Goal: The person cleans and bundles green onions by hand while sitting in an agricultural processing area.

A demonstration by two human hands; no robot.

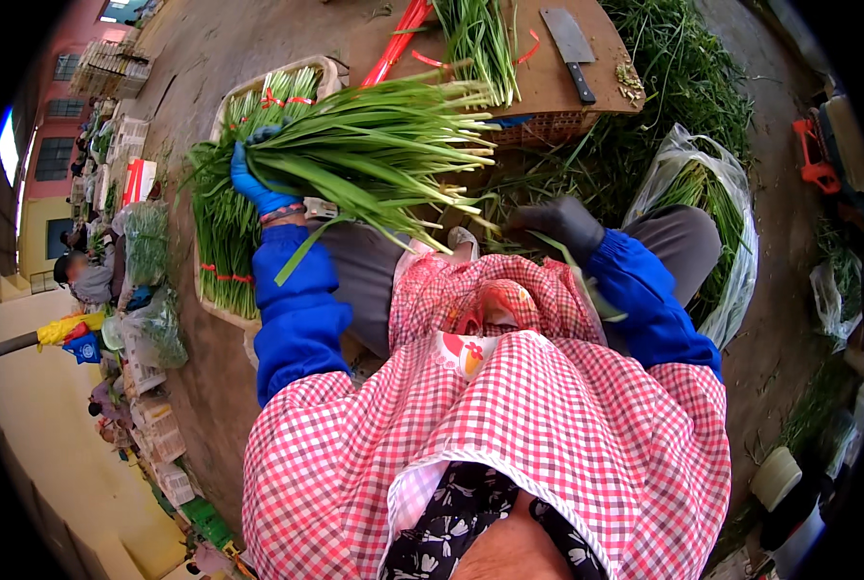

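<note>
A large loose bunch of garlic chives (374,145), long flat green leaves with pale stem ends, is held in my blue-gloved left hand (258,179). Its fingers wrap round the leafy part, and the pale ends point right. My right hand (562,224), in a dark glove, hovers just right of those ends, apart from them; its fingers are blurred. A loose leaf (591,290) hangs by the right sleeve. Beneath the bunch, a pale crate (221,314) holds bundles of the same greens (227,232), tied with red bands.
Ahead stands a brown board (548,82) carrying a cleaver (569,43), more chives (480,53) and red ties (393,48). Leaf scraps (683,68) heap up behind it on the right. Beside my right knee sits a clear plastic bag of greens (732,213). People and wrapped produce line the far left.
</note>
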